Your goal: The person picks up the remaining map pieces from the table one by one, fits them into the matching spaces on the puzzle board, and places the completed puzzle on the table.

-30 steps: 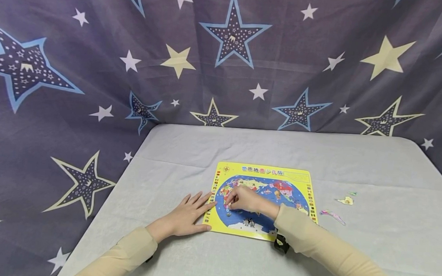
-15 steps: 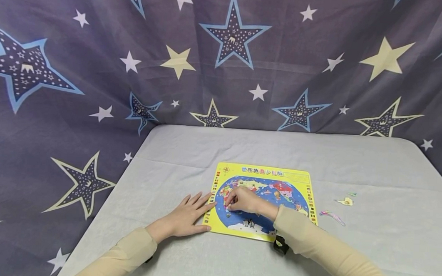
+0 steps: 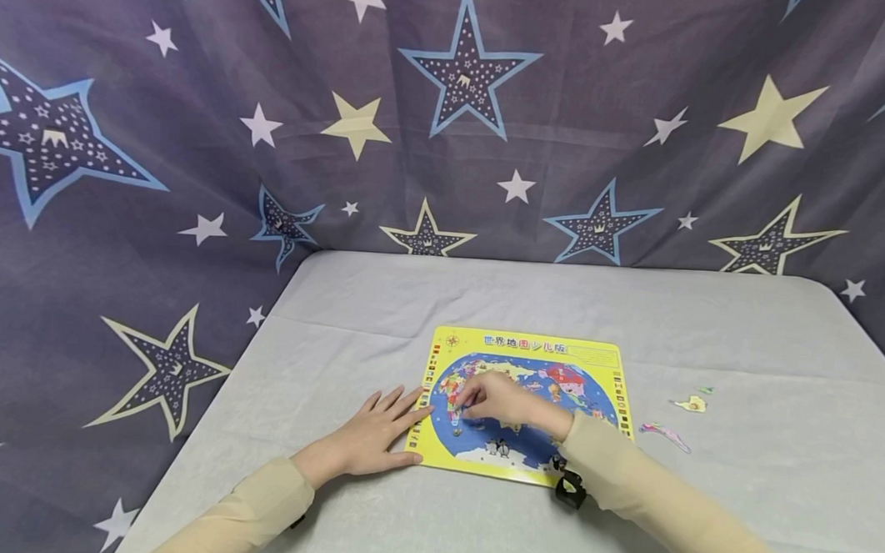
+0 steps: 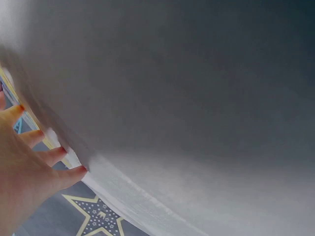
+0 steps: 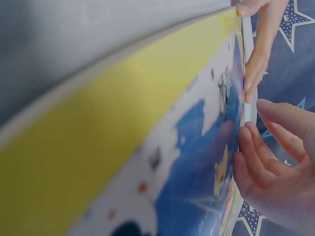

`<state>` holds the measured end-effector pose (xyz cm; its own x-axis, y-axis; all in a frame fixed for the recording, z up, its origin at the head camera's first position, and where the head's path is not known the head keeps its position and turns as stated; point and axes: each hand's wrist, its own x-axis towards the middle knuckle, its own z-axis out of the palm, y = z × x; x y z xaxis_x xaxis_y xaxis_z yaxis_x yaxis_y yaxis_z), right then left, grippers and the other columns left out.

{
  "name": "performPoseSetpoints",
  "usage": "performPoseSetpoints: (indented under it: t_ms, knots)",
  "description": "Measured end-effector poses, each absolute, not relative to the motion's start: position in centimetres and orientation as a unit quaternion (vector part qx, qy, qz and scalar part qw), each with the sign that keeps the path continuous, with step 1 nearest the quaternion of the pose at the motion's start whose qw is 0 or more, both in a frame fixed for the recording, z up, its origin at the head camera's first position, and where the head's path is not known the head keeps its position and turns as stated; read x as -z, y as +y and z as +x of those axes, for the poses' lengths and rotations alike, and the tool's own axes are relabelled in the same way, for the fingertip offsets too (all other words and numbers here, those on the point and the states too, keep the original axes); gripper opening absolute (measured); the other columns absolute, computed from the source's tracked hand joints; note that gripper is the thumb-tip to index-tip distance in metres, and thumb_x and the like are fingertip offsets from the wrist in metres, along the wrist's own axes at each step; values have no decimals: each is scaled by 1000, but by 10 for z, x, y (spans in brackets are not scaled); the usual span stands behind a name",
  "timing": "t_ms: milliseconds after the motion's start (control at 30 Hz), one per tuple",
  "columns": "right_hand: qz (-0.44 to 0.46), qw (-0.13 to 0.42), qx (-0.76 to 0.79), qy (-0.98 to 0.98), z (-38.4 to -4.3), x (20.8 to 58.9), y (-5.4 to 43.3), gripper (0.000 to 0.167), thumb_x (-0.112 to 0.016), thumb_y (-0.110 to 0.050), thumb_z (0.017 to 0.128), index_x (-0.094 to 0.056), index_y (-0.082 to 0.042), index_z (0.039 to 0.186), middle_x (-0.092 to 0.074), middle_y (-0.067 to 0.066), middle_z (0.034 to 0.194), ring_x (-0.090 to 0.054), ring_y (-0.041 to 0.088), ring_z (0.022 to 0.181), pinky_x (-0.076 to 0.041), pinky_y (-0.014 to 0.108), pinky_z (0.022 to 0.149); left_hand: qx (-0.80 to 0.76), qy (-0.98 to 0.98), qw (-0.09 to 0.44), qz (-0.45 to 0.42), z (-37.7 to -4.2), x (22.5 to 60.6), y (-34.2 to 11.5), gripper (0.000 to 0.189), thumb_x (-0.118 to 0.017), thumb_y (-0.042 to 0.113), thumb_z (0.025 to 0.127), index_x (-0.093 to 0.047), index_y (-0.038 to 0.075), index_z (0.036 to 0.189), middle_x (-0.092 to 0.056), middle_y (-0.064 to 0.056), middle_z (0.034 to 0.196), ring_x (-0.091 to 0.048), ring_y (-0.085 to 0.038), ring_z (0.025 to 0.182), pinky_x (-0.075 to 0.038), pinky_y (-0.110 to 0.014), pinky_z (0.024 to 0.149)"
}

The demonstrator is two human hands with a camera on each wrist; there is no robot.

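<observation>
A yellow-bordered world map puzzle board (image 3: 470,462) lies flat on the table. My left hand (image 3: 370,440) is spread over its left edge, fingertips on the yellow border and the thumb at the lower left corner. In the left wrist view the left hand (image 4: 29,169) shows straight, parted fingers along the edge. My right hand (image 3: 498,396) is over the left part of the map, around Africa. The right wrist view shows the right hand (image 5: 275,162) with fingers loosely bent, fingertips right at the map surface, and the thumb apart from them. Nothing shows between thumb and fingers.
Right of the board lie loose puzzle pieces: a long pink one (image 3: 667,436), a pale yellow one (image 3: 693,403) and a small green one (image 3: 706,390). A light grey cloth (image 3: 761,494) covers the table. A dark star-patterned curtain (image 3: 543,81) hangs behind and to the left.
My right hand has shifted slightly right, and its fingertips have drawn back from the spot on southern Africa. My left hand stays in place on the board's edge.
</observation>
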<state>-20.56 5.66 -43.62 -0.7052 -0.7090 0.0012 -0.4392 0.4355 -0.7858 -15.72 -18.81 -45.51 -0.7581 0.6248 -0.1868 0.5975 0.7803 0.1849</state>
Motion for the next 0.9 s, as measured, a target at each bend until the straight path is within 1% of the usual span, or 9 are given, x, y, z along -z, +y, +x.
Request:
performPoseSetpoints:
  t_ms: [233, 367, 533, 733, 900]
  knots:
    - [-347, 180, 418, 820, -204, 432, 72, 12, -62, -1, 80, -65, 2, 91, -62, 10, 85, -58, 14, 73, -47, 19, 63, -55, 937, 119, 324, -157, 454, -188, 72, -33, 65, 83, -22, 24, 142, -11, -3, 148, -11, -31, 133, -12, -54, 102]
    - [-347, 180, 415, 822, -202, 430, 80, 12, -60, -2, 82, -65, 2, 92, -63, 8, 84, -58, 13, 72, -47, 19, 63, -56, 938, 117, 322, -157, 454, -187, 72, -33, 65, 83, -23, 24, 142, -11, -3, 148, -11, -31, 133, -12, -54, 102]
    - [-333, 185, 423, 822, -200, 428, 89, 13, -58, -3, 83, -64, 2, 93, -63, 10, 85, -59, 19, 72, -46, 22, 61, -54, 938, 116, 321, -156, 454, -187, 72, -33, 65, 83, -23, 24, 142, -11, -3, 148, -11, -31, 133, -13, -54, 102]
    - [-313, 177, 412, 838, -198, 424, 99, 15, -59, -6, 83, -64, 1, 95, -62, 10, 89, -54, 12, 68, -44, 22, 59, -52, 939, 117, 320, -156, 454, -187, 72, -32, 66, 83, -22, 24, 142, -11, -3, 148, -11, -31, 133, -13, -54, 102]
    - [-308, 167, 402, 846, -195, 420, 109, 16, -60, -7, 82, -64, 0, 97, -62, 11, 94, -53, 13, 74, -46, 22, 64, -51, 938, 116, 322, -156, 454, -187, 72, -32, 65, 83, -22, 24, 142, -10, -3, 148, -11, -31, 133, -13, -54, 102]
